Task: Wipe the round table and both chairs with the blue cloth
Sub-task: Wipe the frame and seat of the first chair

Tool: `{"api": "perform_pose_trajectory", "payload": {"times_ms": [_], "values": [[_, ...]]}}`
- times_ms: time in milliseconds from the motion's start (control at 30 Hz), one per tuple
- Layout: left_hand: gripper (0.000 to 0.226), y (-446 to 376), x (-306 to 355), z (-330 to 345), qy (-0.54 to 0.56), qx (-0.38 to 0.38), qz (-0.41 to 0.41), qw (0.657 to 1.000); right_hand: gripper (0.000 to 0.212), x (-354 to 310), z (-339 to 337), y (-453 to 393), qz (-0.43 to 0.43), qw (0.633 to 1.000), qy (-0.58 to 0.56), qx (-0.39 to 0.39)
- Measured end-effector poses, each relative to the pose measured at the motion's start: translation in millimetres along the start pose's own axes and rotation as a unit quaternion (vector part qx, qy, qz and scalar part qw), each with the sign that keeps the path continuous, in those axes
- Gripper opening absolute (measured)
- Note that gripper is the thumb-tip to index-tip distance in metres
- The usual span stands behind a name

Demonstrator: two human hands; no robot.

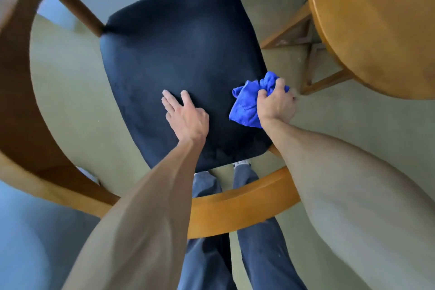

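A wooden chair with a dark blue padded seat (179, 54) stands right below me, its curved backrest rail (240, 205) nearest my legs. My right hand (276, 106) grips the bunched blue cloth (247, 103) at the seat's right edge. My left hand (186, 115) rests flat on the seat near its front middle, fingers straight. The round wooden table (376, 19) fills the upper right corner. Only one chair shows clearly.
The chair's curved wooden armrest (16, 77) sweeps round the left side. Table legs and cross braces (306, 54) stand on the greenish floor (70, 77) between chair and table. My blue trouser legs (256, 254) stand behind the backrest.
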State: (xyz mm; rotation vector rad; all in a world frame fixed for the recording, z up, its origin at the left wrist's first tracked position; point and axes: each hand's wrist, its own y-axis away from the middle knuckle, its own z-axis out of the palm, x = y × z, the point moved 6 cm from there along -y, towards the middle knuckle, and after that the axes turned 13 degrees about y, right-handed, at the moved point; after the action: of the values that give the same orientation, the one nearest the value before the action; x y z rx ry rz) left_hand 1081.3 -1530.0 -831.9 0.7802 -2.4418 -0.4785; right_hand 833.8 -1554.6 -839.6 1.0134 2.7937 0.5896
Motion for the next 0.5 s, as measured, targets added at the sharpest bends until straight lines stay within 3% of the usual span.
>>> {"api": "perform_pose_trajectory", "payload": {"times_ms": [233,400,500], "values": [[0.043,-5.6,-5.6,-33.6,0.042,0.079,-0.032,0.995,0.034,-45.5,-13.5,13.6,-0.158,0.985,0.020,0.070],[0.049,-17.6,-59.4,-67.6,0.089,0.151,-0.150,0.973,0.039,-162.6,-32.0,25.4,-0.238,0.970,-0.020,0.052],[0.049,-34.3,-92.3,-92.1,0.157,0.195,-0.186,0.950,0.046,-251.7,-31.3,56.3,-0.329,0.934,-0.134,-0.024]]}}
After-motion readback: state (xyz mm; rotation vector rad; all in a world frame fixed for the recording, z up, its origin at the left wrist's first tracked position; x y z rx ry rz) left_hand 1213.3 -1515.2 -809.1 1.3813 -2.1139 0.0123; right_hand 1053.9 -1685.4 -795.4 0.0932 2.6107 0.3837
